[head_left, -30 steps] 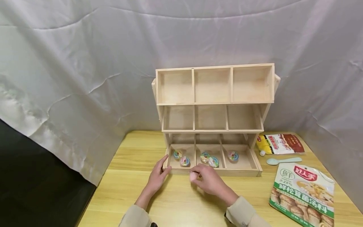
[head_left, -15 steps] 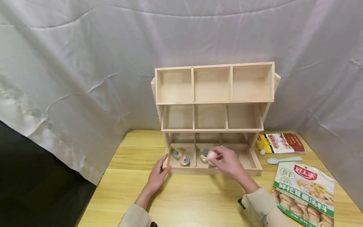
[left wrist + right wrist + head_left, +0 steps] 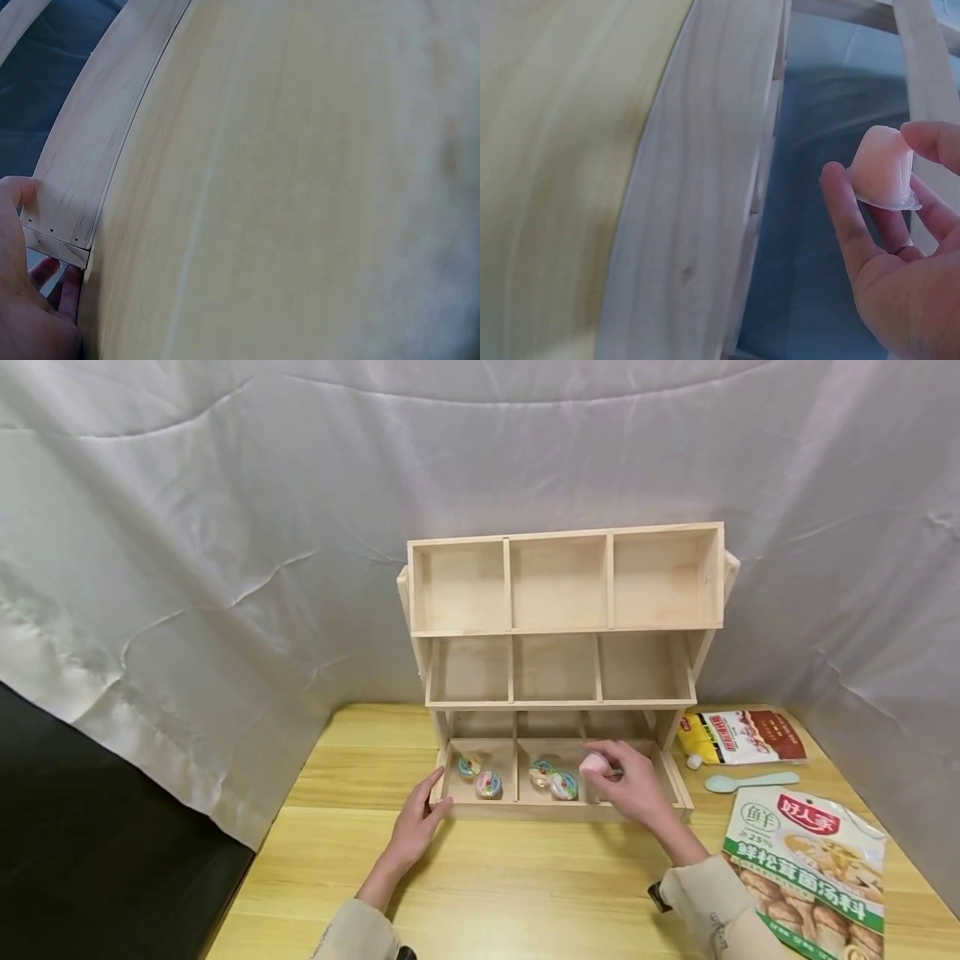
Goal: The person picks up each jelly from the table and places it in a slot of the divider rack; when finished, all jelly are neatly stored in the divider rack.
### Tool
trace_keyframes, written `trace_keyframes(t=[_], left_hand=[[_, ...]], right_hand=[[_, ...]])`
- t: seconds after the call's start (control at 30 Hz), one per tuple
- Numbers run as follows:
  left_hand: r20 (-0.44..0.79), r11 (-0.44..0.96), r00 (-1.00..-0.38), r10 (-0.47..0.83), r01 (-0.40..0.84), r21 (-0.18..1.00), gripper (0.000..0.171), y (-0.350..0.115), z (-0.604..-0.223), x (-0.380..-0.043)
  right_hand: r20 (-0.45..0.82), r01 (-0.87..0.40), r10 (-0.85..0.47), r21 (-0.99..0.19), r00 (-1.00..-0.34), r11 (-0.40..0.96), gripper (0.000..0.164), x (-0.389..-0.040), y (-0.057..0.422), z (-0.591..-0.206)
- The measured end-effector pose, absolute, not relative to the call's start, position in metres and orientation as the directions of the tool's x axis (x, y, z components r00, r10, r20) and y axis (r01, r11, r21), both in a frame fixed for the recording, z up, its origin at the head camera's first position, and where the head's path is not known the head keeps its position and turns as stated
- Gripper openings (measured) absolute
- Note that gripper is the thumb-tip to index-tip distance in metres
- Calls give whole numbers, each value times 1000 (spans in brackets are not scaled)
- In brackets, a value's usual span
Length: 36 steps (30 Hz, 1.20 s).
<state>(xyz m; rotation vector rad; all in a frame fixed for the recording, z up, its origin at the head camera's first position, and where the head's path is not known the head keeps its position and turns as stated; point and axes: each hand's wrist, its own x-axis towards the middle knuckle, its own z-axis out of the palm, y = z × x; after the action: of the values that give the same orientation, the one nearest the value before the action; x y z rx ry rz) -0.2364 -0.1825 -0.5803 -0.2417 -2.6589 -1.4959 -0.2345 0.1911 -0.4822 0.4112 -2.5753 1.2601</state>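
Observation:
A pale wooden three-tier rack [image 3: 561, 705] stands on the table. My left hand [image 3: 412, 828] holds its front left bottom corner, thumb at the front plank and other fingers at the side. In the left wrist view these fingers [image 3: 70, 289] sit by the plank's end. My right hand [image 3: 633, 783] pinches a pink jelly cup [image 3: 595, 765] above the bottom tier, by the divider between its middle and right compartments. The right wrist view shows the small jelly cup [image 3: 883, 166] with its flat, lidded side down. Two jelly cups [image 3: 488, 785] lie in the bottom left compartment, two more [image 3: 563, 786] in the middle one.
To the rack's right lie a yellow, white and red spouted pouch [image 3: 750, 737], a pale blue spoon [image 3: 752, 782] and a large mushroom soup packet [image 3: 806, 860]. Grey curtain [image 3: 225, 568] hangs behind and at both sides. My right hand hides much of the bottom right compartment.
My right hand has lifted the pink jelly cup from in front of the rack and carried it right, past the middle compartment. The left hand has stayed at the corner.

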Motion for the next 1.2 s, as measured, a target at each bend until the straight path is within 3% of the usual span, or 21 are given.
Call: trace_keyframes(t=[0.33,0.87,1.2], left_hand=[[149,514,-984,94,176,840,62,-182,-580,-236],[174,525,-980,98,200,827,60,-182,-581,-237],[180,520,-979,97,203,830,60,-181,-580,-237]], right_hand=[[269,-265,-85,-757,-959,597,38,-242,209,-492],[312,-285,-80,-695,-947,660,35,-249,226,-505],[243,-240,-96,-678,-965,695,37,-250,231,-515]])
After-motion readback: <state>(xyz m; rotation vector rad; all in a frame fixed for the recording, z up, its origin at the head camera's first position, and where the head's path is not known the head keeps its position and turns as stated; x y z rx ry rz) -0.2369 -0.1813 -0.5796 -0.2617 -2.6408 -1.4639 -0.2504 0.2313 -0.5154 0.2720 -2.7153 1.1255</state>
